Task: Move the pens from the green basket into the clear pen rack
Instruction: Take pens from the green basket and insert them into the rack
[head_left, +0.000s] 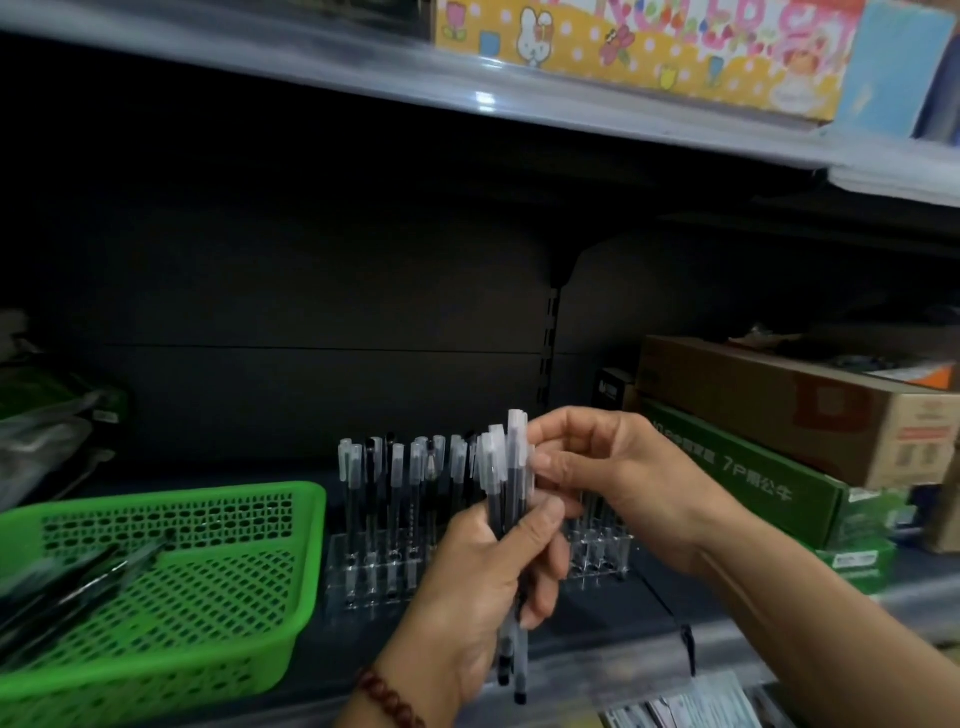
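Just in front of the clear pen rack (363, 571), the left grip (483, 592) wraps an upright bundle of pens (497, 470) and the right grip (618, 478) pinches one cap (517, 434), so a tug could pop it off or spill neighbouring pens.

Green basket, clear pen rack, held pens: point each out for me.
green basket (182, 498): head view, on its far rim.
clear pen rack (597, 558): head view, on its right end.
held pens (496, 462): head view, on the frosted caps at the top of the bundle.
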